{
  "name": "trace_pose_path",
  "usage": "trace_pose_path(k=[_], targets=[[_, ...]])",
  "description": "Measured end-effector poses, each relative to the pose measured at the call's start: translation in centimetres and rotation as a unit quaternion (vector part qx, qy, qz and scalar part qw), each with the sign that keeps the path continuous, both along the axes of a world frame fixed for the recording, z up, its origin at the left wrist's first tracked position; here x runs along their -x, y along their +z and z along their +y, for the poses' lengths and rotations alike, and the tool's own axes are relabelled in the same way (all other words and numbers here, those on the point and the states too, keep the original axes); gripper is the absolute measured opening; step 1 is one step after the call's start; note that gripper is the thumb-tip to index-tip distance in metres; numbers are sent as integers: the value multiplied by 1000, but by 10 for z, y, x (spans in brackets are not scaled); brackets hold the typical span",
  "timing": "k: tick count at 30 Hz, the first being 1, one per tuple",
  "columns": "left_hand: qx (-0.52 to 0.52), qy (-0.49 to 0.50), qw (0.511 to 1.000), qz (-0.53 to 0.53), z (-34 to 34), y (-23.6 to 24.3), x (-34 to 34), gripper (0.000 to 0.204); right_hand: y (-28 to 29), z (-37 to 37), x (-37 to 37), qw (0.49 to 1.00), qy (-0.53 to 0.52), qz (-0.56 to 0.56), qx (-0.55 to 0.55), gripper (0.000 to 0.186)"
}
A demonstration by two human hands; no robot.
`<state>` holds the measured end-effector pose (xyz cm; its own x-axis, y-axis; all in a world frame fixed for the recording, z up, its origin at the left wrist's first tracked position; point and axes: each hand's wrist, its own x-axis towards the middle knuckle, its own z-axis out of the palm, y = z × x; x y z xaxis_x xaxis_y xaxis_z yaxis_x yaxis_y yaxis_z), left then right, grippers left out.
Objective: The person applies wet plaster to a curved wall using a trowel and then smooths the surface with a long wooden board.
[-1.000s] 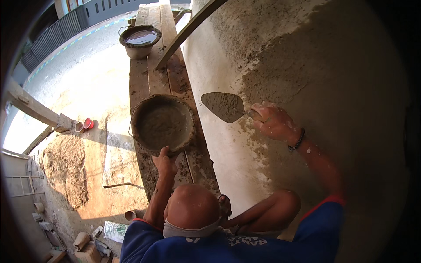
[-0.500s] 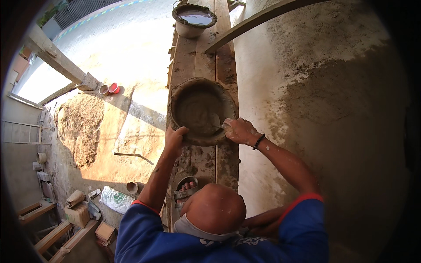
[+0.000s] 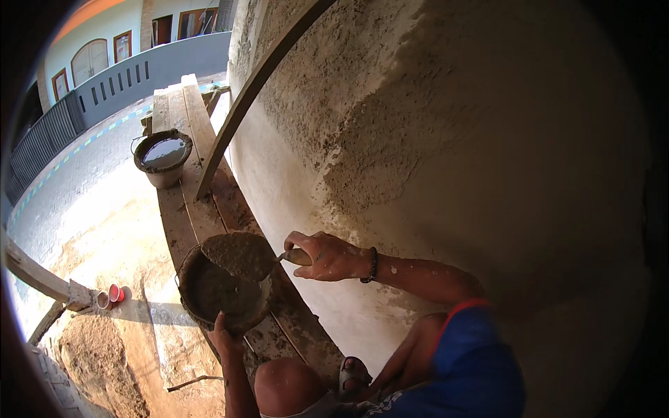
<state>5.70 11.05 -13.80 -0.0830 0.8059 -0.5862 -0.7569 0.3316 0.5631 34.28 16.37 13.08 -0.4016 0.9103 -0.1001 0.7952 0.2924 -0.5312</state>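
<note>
My right hand (image 3: pixel 331 256) is closed round the handle of a trowel (image 3: pixel 300 257). A thick load of wet grey mortar (image 3: pixel 240 256) covers its blade, which is raised over the far rim of a round bucket (image 3: pixel 267 301). More wet mortar (image 3: pixel 221 289) lies inside the bucket. My left hand (image 3: pixel 224 340) grips the bucket's near rim, thumb on top, with the other fingers partly hidden. The bucket stands on a plank scaffold (image 3: pixel 296 327), beside my bent knee.
A second bucket (image 3: pixel 164 179) holding water stands farther along the planks. A slanting wooden pole (image 3: pixel 240 115) rises between it and the wall. The partly plastered wall (image 3: pixel 390 160) runs along the right. Below left lie a sand heap (image 3: pixel 94 359) and a red pot (image 3: pixel 116 293).
The trowel has come up out of the bucket loaded with mortar. My view has swung right toward the wall. My left hand stays on the bucket's rim.
</note>
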Motion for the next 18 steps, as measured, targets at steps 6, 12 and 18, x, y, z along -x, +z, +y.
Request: trace_pose_path(k=[6,12,18], targets=[[-113,-101,971,183,-2,-55,-18,33,205,-46,-46,994,3,-54,-91,36],[-160,-64,957,234,10,-53,29,31,246,-34,-110,950,-141,266,81,45],[-90,-157,981,76,-4,-24,-29,30,370,-81,-245,808,-448,-154,-349,45]])
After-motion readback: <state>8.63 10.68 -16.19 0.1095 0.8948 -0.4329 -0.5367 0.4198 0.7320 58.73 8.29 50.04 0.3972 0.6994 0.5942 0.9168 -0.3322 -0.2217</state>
